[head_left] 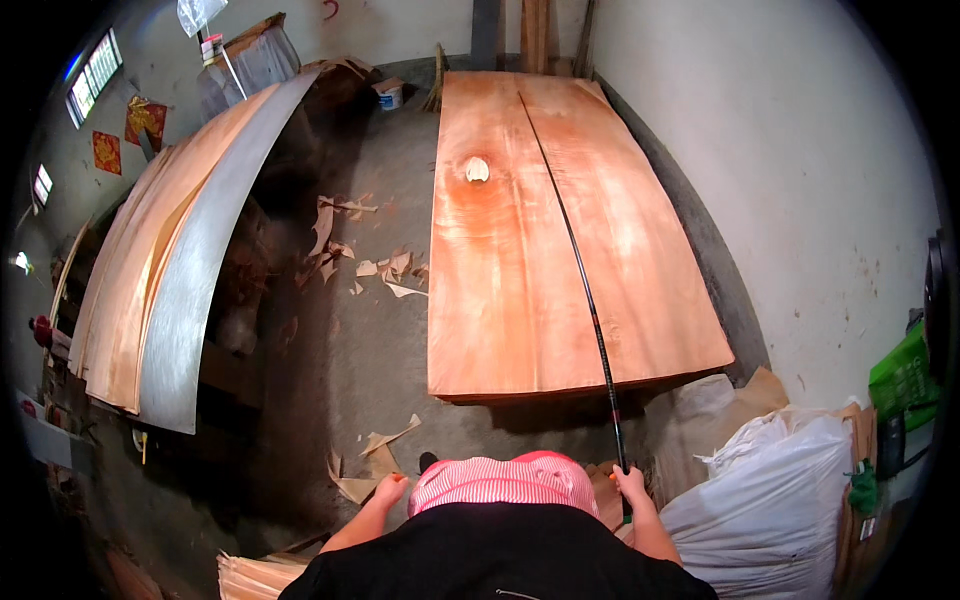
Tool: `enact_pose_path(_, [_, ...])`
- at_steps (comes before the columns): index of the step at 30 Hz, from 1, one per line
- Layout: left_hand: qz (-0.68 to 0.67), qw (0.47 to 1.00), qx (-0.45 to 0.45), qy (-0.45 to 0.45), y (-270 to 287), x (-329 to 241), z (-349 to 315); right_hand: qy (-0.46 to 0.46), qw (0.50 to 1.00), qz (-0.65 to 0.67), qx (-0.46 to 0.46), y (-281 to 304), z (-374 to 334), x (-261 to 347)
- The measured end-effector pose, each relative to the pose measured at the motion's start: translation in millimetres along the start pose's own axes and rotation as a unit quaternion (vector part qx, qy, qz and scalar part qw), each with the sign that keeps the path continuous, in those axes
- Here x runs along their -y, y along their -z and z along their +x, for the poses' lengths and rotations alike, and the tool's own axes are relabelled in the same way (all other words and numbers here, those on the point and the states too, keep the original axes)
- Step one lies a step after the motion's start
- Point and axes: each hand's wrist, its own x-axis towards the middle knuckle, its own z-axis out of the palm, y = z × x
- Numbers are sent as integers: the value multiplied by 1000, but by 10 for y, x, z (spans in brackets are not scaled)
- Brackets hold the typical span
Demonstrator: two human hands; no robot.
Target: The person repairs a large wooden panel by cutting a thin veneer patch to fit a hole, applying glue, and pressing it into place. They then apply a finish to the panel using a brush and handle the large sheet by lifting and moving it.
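Observation:
My right hand (628,482) is closed around the thick end of a long, thin black pole (583,270) with reddish bands. The pole slants away from me over a stack of reddish-brown wood veneer sheets (490,300), its far tip near the stack's far end. A pale, roundish patch (477,169), perhaps a hole, shows in the top sheet, left of the pole. My left hand (392,487) is by my left side with its fingers curled together. A small orange spot shows at its fingertips; I cannot make out what it is.
On the left, veneer sheets (160,250) and a grey metal sheet (215,220) lie on a bench. Torn veneer scraps (392,268) litter the floor between. A white plastic-wrapped pile (760,510) stands at lower right, near the wall (790,170). A bucket (390,97) stands at the back.

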Motion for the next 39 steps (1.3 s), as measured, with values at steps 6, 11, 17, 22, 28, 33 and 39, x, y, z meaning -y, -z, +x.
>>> enact_pose_path(6, [-98,991,-70,-51,615,71,288,57,998,-2,-22,-728,-115,562])
enact_pose_path(11, [-65,993,-97,27,1079,630,428,13,995,97,37,-1097,-141,1066])
enact_pose_path(17, [-21,990,-101,100,1219,1040,253,5,994,105,-12,-1108,-114,963])
enact_pose_path(22, [-35,991,-50,121,1025,615,306,46,973,-70,-215,-607,-160,404])
enact_pose_path(28, [-105,992,-40,-50,748,-244,127,-149,941,-234,-194,252,-516,-99])
enact_pose_path(33, [-5,997,-45,-60,590,-592,-101,-137,944,-232,-191,578,-177,10])
enact_pose_path(39, [50,998,-21,-37,368,-531,-292,26,967,-150,-205,336,157,429])
